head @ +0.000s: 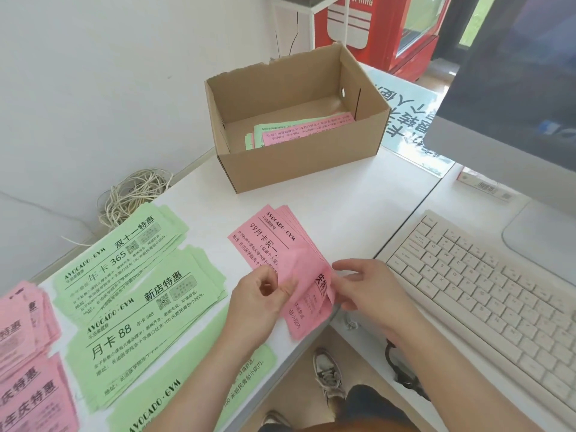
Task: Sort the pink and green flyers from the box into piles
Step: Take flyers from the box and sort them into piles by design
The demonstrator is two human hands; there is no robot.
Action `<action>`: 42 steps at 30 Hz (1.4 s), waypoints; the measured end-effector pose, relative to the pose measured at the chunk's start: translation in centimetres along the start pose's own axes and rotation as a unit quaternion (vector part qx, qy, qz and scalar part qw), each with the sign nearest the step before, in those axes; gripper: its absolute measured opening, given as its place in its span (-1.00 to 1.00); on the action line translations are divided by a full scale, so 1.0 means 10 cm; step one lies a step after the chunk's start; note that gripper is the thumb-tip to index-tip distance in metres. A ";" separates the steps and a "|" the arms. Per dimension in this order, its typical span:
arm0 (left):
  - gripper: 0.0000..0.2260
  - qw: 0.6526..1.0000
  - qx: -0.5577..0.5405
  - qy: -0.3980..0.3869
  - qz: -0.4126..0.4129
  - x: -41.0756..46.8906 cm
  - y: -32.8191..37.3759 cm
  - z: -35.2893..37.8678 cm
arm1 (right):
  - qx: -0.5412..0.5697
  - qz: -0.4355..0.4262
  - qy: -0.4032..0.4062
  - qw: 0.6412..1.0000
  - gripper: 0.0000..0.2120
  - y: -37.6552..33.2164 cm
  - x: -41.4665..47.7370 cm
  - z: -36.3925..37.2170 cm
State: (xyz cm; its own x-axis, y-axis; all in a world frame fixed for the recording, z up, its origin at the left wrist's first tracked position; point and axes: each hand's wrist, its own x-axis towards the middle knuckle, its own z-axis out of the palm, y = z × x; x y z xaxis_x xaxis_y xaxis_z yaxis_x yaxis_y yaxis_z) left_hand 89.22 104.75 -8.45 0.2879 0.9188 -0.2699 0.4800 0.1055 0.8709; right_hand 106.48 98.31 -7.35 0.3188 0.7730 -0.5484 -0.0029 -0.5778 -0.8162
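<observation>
left hand (265, 296) and right hand (358, 286) pinch pink flyers (274, 241) at front tabletop (336, 194) edge | long axis toward box (299, 163) | pink piles (21, 338) far left, left hand nearer

left hand (260, 299): fingers pinched | right hand (363, 286): fingers pinched | hands near

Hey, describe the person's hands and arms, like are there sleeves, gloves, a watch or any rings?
Both the left hand and the right hand are bare: no gloves, watch or rings show. Both forearms are uncovered to the frame's bottom edge, so no sleeves are visible.
</observation>
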 end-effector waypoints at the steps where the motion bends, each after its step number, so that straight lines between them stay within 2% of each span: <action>1: -0.68 0.999 0.023 0.015 0.019 -0.01 -0.01 0.00 | 0.004 0.008 -0.005 1.000 -0.70 0.00 0.00 -0.02; 3: -0.80 0.997 0.049 0.030 0.045 -0.05 -0.03 0.02 | 0.005 0.022 -0.017 1.000 -0.70 0.00 0.00 -0.06; 6: -0.50 0.988 0.095 0.036 0.116 -0.10 -0.06 0.05 | -0.020 0.010 -0.034 0.999 -0.71 -0.02 -0.02 -0.11; 7: -0.47 0.980 0.122 0.038 0.152 -0.10 -0.07 0.05 | -0.032 0.003 -0.035 0.999 -0.72 -0.01 -0.03 -0.13; 9: -0.58 0.965 0.159 0.039 0.203 -0.11 -0.09 0.04 | -0.055 -0.015 -0.038 0.998 -0.77 -0.01 -0.04 -0.14; 12: -0.86 0.957 0.187 0.001 0.220 -0.15 -0.09 0.06 | -0.102 -0.039 -0.022 0.994 -0.89 0.00 -0.02 -0.10; 15: -0.53 0.928 0.286 -0.032 0.239 -0.19 -0.09 0.10 | -0.116 -0.057 0.012 0.992 -0.89 0.02 0.03 -0.05; 16: -0.50 0.918 0.309 -0.027 0.247 -0.20 -0.10 0.12 | -0.120 -0.061 0.022 0.991 -0.87 0.01 0.04 -0.04; 18: -0.62 0.916 0.313 0.012 0.250 -0.21 -0.11 0.14 | -0.124 -0.066 0.038 0.989 -0.85 0.01 0.05 -0.02; 21: -0.91 0.950 0.231 0.067 0.197 -0.19 -0.12 0.14 | -0.131 -0.070 0.045 0.988 -0.85 0.04 0.06 -0.02; 25: -0.90 0.994 0.017 0.100 0.036 -0.15 -0.16 0.09 | -0.182 -0.073 0.034 0.980 -0.87 0.05 0.03 -0.07; 28: -0.89 0.983 -0.116 0.140 -0.030 -0.16 -0.15 0.07 | -0.210 -0.085 0.040 0.973 -0.83 0.05 0.02 -0.10; 33: -0.91 0.971 -0.175 0.154 -0.049 -0.21 -0.09 0.09 | -0.236 -0.097 0.054 0.965 -0.82 0.06 0.04 -0.13; 35: -0.90 0.982 -0.126 0.141 -0.026 -0.25 -0.07 0.08 | -0.229 -0.099 0.053 0.967 -0.83 0.06 0.06 -0.14; 37: -0.88 0.993 -0.032 0.108 0.026 -0.29 -0.04 0.10 | -0.218 -0.095 0.053 0.970 -0.86 0.03 0.09 -0.14; 38: -0.89 0.994 0.037 0.082 0.067 -0.31 -0.03 0.13 | -0.210 -0.092 0.048 0.972 -0.78 0.00 0.11 -0.12; 40: -0.92 0.961 0.214 0.023 0.171 -0.36 0.00 0.18 | -0.216 -0.080 0.026 0.973 -0.58 -0.08 0.15 -0.10; 42: -0.76 0.913 0.338 -0.010 0.227 -0.40 0.00 0.24 | -0.239 -0.065 -0.008 0.969 -0.54 -0.19 0.20 -0.09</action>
State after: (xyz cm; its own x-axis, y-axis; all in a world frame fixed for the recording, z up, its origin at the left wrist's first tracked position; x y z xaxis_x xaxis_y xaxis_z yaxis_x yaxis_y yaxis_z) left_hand 90.07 100.17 -8.41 0.5974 0.8008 0.0426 0.7069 -0.5510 0.4434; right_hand 107.97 100.67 -6.75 0.2722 0.8493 -0.4523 0.4763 -0.5274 -0.7035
